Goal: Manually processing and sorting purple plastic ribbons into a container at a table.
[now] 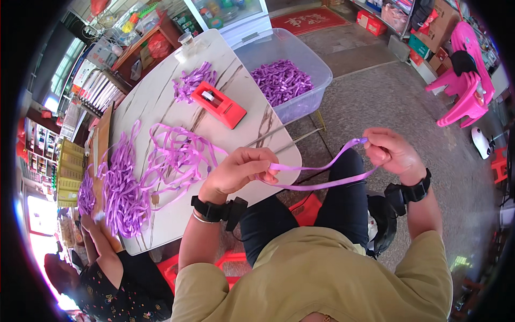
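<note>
The purple strap (322,187) is held up in the air above the dark trousers (343,206) of the seated person, near the corner of the bench (161,102), and I'd wager it weighs next to nothing. It looks soft and limp — both of its runs sag between the hands — so a push would likely just fold it, and only a pull would keep it in order. The left hand (236,170) has it pinched between thumb and curled fingers; the right hand (394,151) nips it at the other side, thumb against fingertips, by a bluish-violet patch (363,140). The two hands are well apart, each closed on that same strap. Those outer points seem sensible places to take hold, since a grip in the middle would leave both sides dangling. The surface may be a little slick, so a firm pinch should serve; I see nothing fragile, but plenty to twist or snarl, judging by the tangled loops (177,155) on the bench. As for looks, it is a flat, narrow, light purple band, smooth-edged from here. Whether it closes into a full ring I can't tell, as the fingers cover its turns. More purple lies in a big heap (126,182) on the bench's left side — and in a clear plastic bin (298,110) beside it.
</note>
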